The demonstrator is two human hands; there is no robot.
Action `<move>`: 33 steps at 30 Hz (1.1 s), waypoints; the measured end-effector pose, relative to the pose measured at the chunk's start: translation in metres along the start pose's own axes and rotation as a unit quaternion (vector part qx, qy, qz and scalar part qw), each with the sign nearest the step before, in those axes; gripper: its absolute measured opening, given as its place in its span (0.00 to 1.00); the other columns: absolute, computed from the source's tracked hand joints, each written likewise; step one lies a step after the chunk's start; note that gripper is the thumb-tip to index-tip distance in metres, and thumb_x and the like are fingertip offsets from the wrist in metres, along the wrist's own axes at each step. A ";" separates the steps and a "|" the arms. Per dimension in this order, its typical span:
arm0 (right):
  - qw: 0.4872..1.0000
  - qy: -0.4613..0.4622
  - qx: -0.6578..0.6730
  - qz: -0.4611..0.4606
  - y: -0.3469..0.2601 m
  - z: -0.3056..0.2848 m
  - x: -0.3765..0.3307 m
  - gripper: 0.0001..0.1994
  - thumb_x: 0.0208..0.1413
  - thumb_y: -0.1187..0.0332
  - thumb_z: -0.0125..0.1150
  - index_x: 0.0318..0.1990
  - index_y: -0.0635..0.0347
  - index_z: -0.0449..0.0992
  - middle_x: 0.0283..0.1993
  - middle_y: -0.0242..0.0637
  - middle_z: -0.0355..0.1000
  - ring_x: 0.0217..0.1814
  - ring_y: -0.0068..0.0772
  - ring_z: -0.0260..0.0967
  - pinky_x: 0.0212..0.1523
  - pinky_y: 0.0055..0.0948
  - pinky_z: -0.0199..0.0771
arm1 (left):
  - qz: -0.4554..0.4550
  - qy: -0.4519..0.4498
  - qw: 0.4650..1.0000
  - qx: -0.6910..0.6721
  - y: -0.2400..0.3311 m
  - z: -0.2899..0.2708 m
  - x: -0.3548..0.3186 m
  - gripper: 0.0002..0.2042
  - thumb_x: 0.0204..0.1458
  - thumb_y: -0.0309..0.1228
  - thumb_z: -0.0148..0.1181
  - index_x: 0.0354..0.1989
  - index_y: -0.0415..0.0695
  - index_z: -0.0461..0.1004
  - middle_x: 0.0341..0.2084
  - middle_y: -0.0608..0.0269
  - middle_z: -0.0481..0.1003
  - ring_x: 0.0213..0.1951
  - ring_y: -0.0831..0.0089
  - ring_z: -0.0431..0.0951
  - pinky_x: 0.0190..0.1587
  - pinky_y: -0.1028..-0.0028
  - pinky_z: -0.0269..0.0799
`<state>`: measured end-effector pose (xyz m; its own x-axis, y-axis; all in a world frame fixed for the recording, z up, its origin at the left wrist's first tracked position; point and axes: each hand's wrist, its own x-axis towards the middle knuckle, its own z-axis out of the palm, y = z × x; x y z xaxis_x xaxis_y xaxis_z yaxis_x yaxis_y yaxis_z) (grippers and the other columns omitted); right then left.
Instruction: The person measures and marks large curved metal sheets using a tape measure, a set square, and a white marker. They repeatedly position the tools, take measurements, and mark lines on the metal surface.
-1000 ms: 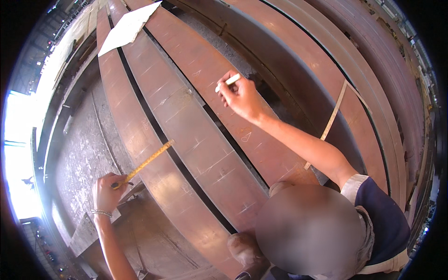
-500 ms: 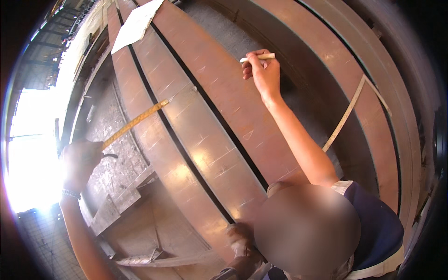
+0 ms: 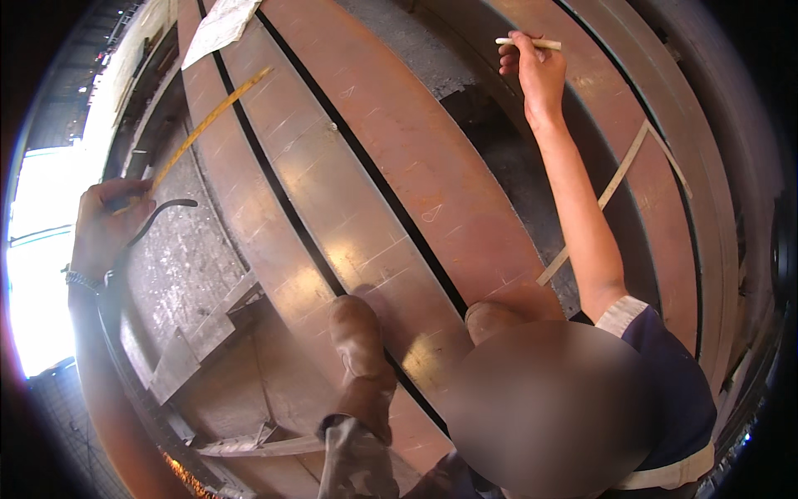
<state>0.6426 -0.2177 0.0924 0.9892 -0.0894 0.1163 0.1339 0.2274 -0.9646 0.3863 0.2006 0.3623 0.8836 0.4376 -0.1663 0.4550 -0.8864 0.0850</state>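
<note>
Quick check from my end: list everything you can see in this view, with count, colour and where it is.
steel plates: several long ones, rusty brown, lying side by side across the middle, dark gaps between them
tape measure: one, yellow, stretched from the left hand up across the left plate
paper sheet: one, white, on the plate at top left
flat strip: one, pale, lying slantwise at right
marking stick: one, pale, in the right hand at top
boots: two, brown, standing on the plates at lower centre
left hand: at left edge, gripping the tape end
right hand: at top right, closed on the stick
</note>
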 end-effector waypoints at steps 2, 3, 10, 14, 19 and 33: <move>0.998 -0.051 -0.016 -0.044 -0.017 0.005 0.006 0.09 0.64 0.68 0.61 0.38 0.66 0.79 0.31 0.40 0.79 0.28 0.24 0.75 0.28 0.25 0.78 | -0.009 0.019 1.000 -0.018 -0.042 0.025 0.006 0.14 0.47 0.27 0.71 0.44 0.41 0.85 0.34 0.62 0.81 0.33 0.78 0.77 0.35 0.76 0.74; 0.994 -0.082 -0.025 -0.075 -0.027 0.007 0.008 0.09 0.65 0.67 0.60 0.39 0.65 0.78 0.32 0.40 0.79 0.28 0.24 0.75 0.29 0.24 0.77 | -0.046 -0.027 0.998 -0.044 -0.064 0.035 0.013 0.15 0.47 0.28 0.72 0.45 0.41 0.85 0.28 0.65 0.81 0.28 0.77 0.77 0.32 0.74 0.73; 0.954 -0.214 -0.167 -0.127 -0.082 0.024 -0.012 0.08 0.66 0.65 0.60 0.39 0.61 0.77 0.29 0.32 0.76 0.27 0.16 0.72 0.26 0.19 0.73 | -0.059 -0.144 0.972 -0.177 -0.195 0.156 0.012 0.12 0.51 0.33 0.71 0.42 0.42 0.86 0.23 0.67 0.81 0.25 0.81 0.75 0.28 0.75 0.72; 0.943 -0.210 -0.250 -0.061 -0.089 0.038 -0.034 0.08 0.68 0.64 0.58 0.40 0.59 0.76 0.29 0.28 0.74 0.27 0.13 0.69 0.26 0.16 0.70 | -0.054 -0.185 0.963 -0.189 -0.221 0.229 0.015 0.16 0.49 0.34 0.75 0.43 0.38 0.85 0.32 0.63 0.84 0.34 0.78 0.80 0.40 0.74 0.76; 0.933 -0.180 -0.307 -0.059 -0.100 0.055 -0.050 0.08 0.69 0.64 0.57 0.41 0.60 0.75 0.29 0.28 0.74 0.26 0.13 0.69 0.25 0.16 0.70 | -0.017 -0.203 0.955 -0.216 -0.227 0.285 0.030 0.19 0.46 0.44 0.76 0.40 0.44 0.87 0.28 0.61 0.84 0.31 0.75 0.82 0.41 0.71 0.77; 0.894 -0.197 -0.371 -0.157 -0.160 0.116 -0.063 0.07 0.67 0.67 0.60 0.40 0.61 0.76 0.28 0.32 0.76 0.27 0.17 0.74 0.24 0.20 0.76 | 0.076 -0.239 0.948 -0.197 -0.284 0.323 0.058 0.19 0.40 0.43 0.77 0.34 0.40 0.87 0.25 0.55 0.84 0.29 0.69 0.84 0.38 0.69 0.79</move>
<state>0.5658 -0.1362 0.2672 0.8736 0.3460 0.3423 0.4768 -0.4670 -0.7447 0.2726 0.4292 0.0110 0.8344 0.1068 -0.5408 0.4149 -0.7677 0.4885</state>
